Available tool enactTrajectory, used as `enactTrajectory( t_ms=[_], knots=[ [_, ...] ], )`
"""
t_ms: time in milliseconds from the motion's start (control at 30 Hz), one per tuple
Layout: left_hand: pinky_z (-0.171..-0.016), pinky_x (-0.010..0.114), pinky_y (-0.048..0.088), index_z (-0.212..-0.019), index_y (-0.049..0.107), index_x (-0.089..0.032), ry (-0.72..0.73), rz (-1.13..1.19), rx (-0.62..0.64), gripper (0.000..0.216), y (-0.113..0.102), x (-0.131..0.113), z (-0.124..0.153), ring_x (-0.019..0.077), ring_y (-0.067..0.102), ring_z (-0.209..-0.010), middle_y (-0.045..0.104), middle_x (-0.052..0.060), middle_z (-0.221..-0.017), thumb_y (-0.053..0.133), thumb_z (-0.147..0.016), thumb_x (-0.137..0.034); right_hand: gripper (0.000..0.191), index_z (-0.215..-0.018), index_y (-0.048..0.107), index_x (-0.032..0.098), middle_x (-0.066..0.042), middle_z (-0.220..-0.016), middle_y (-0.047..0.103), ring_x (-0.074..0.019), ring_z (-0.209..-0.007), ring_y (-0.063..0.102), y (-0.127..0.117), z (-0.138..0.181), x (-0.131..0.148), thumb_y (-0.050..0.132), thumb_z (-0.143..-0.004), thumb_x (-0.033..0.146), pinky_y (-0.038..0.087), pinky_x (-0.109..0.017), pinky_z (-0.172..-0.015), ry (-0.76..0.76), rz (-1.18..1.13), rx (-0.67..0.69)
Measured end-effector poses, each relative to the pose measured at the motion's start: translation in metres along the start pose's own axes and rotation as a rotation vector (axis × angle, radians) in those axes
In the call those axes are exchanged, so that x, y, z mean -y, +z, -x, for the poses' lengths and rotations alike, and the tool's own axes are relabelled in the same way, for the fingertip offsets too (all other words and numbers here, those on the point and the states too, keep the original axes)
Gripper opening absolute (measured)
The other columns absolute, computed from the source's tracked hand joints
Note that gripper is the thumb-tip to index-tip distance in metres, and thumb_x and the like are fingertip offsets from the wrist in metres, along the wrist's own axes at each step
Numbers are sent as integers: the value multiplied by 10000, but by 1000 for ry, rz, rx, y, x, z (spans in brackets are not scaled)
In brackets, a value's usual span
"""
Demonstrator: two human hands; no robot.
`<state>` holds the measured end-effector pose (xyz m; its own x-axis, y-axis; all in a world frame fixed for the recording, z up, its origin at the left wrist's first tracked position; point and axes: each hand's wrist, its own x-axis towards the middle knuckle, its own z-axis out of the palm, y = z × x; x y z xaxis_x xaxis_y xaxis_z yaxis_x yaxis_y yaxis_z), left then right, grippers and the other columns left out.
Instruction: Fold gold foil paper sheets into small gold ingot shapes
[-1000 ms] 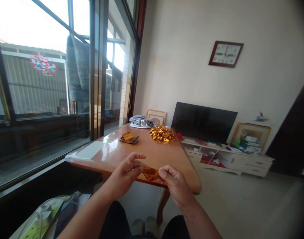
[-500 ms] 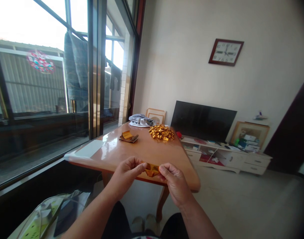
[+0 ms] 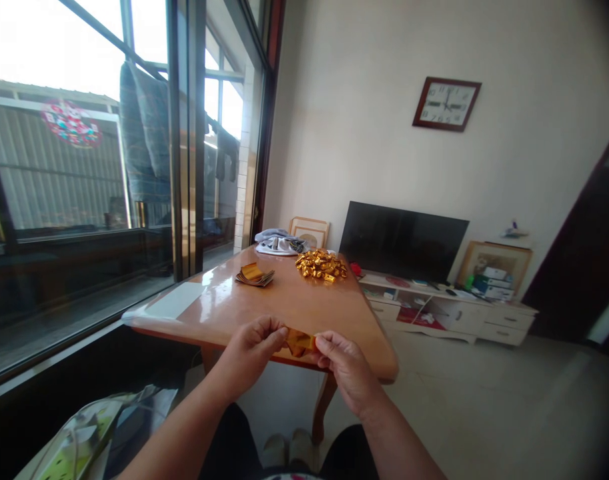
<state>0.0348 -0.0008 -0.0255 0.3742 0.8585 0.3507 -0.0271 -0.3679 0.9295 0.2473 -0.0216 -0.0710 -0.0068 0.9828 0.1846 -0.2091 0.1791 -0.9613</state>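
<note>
The left hand pinches a gold foil piece at its nine o'clock end, the right hand at three, likely for even tension, by the near edge of the counter. From there, stacked foil sheets lie toward eleven, the folded foil heap between twelve and one, presumably to avoid mixing.

A home living room
A television above a low white cabinet at the person's one o'clock, wall clock higher; cloth hangs outside the window at ten o'clock.
</note>
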Motion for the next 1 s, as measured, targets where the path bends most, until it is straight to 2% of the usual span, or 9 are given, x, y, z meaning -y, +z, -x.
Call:
enactTrajectory(
  t_ms=[100,167,233,333,433,600,867,1000],
  knots=[
    [-673,274,453,-816,621,-163,-9,-70,-11,271,-1,5,-2,163,583,-715,636,22,-754,613,-909,-418,385,-1091,683,208,-53,-1014,703,-200,-917,614,-1,1,9,733,-826,483,448,-307,-815,-35,10,20],
    [-676,277,460,-823,619,-165,-17,-70,-1,269,-1,6,-2,167,598,-719,640,21,-757,613,-909,-420,389,-1126,673,209,-61,-1081,694,-211,-984,611,1,2,18,714,-849,479,451,-320,-864,-93,65,65],
    [-682,280,468,-829,621,-165,-43,-42,17,268,0,4,-3,170,608,-724,647,23,-759,621,-903,-422,375,-1121,683,207,-54,-1042,699,-208,-945,617,3,3,25,693,-867,482,460,-325,-841,-83,141,153],
    [-694,279,476,-823,625,-162,-95,33,37,274,3,-1,-3,168,607,-729,655,25,-761,642,-886,-428,313,-969,725,180,-28,-874,690,-178,-811,594,4,5,29,680,-876,476,445,-298,-753,-86,268,237],
    [-693,262,463,-814,632,-158,-93,95,10,283,4,-3,-4,152,581,-720,641,18,-752,675,-864,-433,311,-872,717,168,-6,-765,653,-149,-717,546,6,5,25,685,-867,477,416,-278,-692,-82,266,231],
    [-699,267,457,-758,621,-157,-47,165,9,350,7,2,-4,157,577,-714,631,28,-735,630,-894,-479,325,-842,695,168,5,-725,628,-136,-687,518,8,7,18,709,-843,493,400,-264,-676,-86,162,201],
    [-641,265,452,-790,640,-161,-48,42,79,356,11,1,-6,157,578,-667,646,28,-725,633,-880,-506,356,-901,706,171,-13,-757,659,-128,-661,540,3,7,23,723,-829,518,414,-248,-624,3,184,263],
    [-604,246,418,-794,645,-167,-3,-118,87,337,13,-4,-5,148,547,-652,626,12,-701,638,-877,-494,387,-939,701,174,-33,-803,693,-144,-682,595,9,5,28,741,-803,534,443,-250,-604,-21,145,233]
  ],
)
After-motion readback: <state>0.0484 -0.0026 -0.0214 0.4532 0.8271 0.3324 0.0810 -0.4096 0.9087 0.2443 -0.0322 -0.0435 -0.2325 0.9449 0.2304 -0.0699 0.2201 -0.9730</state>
